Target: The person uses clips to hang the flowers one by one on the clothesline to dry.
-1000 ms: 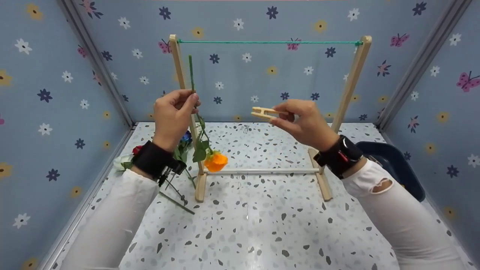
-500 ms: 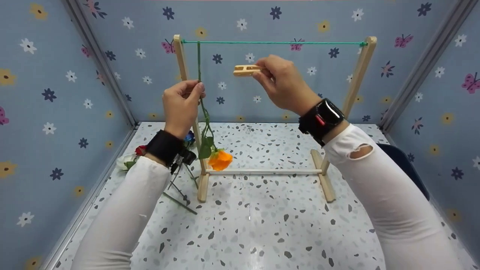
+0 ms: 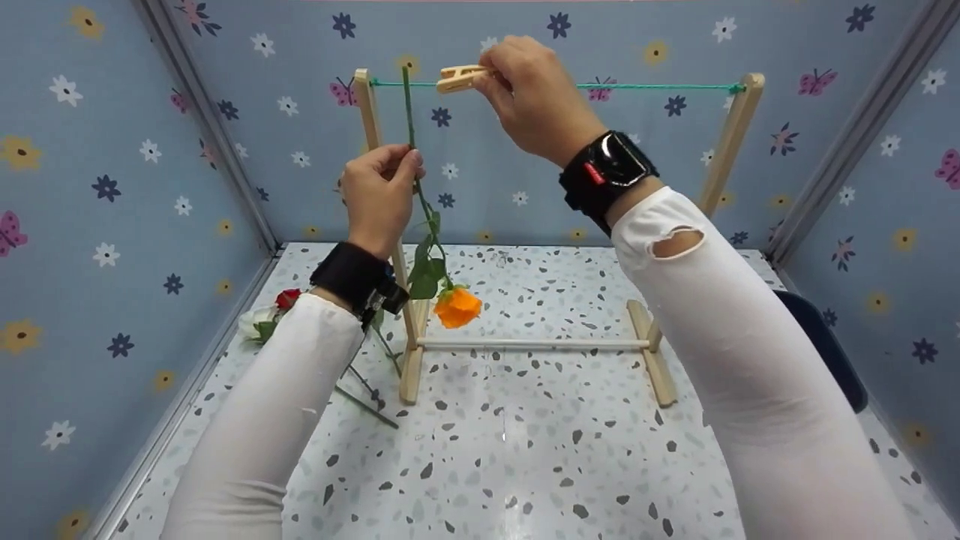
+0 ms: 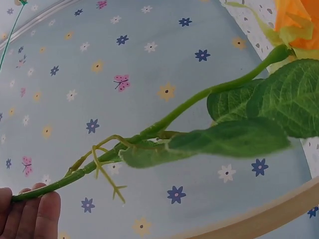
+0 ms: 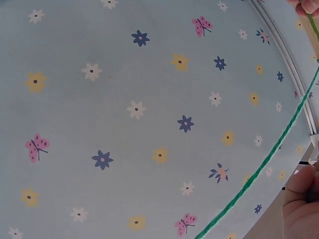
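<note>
An orange artificial rose [image 3: 458, 307] hangs head down, its green stem pinched between the thumb and fingers of my left hand [image 3: 381, 191]. The stem's bare tip rises just past the green string [image 3: 645, 86] near the left post. My right hand [image 3: 529, 90] pinches a wooden clothespin [image 3: 459, 78], which overlaps the string in the head view, a short way right of the stem tip. In the left wrist view the rose's leaves [image 4: 229, 137] spread out from its stem. The right wrist view shows the string running past my right hand's fingers [image 5: 301, 199].
A wooden frame with a left post [image 3: 367, 112] and right post [image 3: 731, 142] carries the string; a white bar [image 3: 532, 343] joins its feet. A red rose [image 3: 288, 298], a white rose [image 3: 255, 324] and loose stems lie at left. A dark blue bin [image 3: 821, 345] stands at right.
My right hand has carried the clothespin up and left to the string. My left hand has raised the orange rose slightly, bringing its stem tip up past the string.
</note>
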### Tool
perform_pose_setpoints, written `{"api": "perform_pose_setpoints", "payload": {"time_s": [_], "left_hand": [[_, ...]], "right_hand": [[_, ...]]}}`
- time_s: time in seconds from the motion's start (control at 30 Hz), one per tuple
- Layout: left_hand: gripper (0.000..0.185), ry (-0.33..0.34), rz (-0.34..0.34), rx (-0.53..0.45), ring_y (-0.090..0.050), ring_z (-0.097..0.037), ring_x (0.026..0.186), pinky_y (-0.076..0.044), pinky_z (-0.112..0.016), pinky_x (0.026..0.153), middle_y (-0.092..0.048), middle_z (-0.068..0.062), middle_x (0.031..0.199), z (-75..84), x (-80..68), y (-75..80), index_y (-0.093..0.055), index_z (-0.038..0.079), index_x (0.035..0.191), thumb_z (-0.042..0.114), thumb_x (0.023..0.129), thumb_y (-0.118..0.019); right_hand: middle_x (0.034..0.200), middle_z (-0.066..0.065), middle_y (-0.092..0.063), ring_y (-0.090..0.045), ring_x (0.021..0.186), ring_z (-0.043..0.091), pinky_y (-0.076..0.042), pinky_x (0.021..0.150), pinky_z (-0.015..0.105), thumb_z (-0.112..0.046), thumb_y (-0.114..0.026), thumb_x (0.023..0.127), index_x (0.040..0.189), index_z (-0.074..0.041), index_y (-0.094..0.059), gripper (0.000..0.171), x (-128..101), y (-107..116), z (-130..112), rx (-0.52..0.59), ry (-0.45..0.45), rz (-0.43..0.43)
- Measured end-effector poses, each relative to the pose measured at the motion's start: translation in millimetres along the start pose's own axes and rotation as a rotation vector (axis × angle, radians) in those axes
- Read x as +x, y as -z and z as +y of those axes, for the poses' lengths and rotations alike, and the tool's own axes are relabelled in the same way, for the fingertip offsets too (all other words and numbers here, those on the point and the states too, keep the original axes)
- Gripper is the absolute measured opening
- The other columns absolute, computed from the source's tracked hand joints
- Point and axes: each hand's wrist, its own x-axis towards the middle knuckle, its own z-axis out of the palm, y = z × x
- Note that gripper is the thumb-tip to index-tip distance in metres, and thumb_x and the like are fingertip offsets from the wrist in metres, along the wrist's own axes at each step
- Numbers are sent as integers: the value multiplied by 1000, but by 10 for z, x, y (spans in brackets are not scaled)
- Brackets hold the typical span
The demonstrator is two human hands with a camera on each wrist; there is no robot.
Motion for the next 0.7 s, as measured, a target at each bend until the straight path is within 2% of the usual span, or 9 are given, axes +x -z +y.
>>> {"api": "perform_pose_setpoints", "payload": {"time_s": [0.13,0.37,0.7], "left_hand": [[23,6,-7,11,-69,-6,81,-55,-19,74,-81,-20,101,20,31,-34,-80,-5,117,13,108,-69],[23,32,-16,15,-67,-7,81,-54,-19,72,-80,-21,102,39,93,-68,-80,-5,118,11,108,-68],[23,98,-65,25,-71,-16,90,-60,-22,80,-80,-19,108,80,126,-121,-79,-2,122,11,110,-64]], "right_hand": [[112,17,-61,-44,100,20,-41,89,30,-23,-47,118,126,5,-68,35,103,-12,-27,-24,-20,-22],[109,10,-58,-38,98,15,-39,90,31,-24,-48,118,127,2,-69,35,258,-63,-36,-36,-53,-50],[106,7,-56,-35,97,16,-34,87,30,-24,-49,118,127,2,-71,35,357,-132,-56,-58,-92,-108]]}}
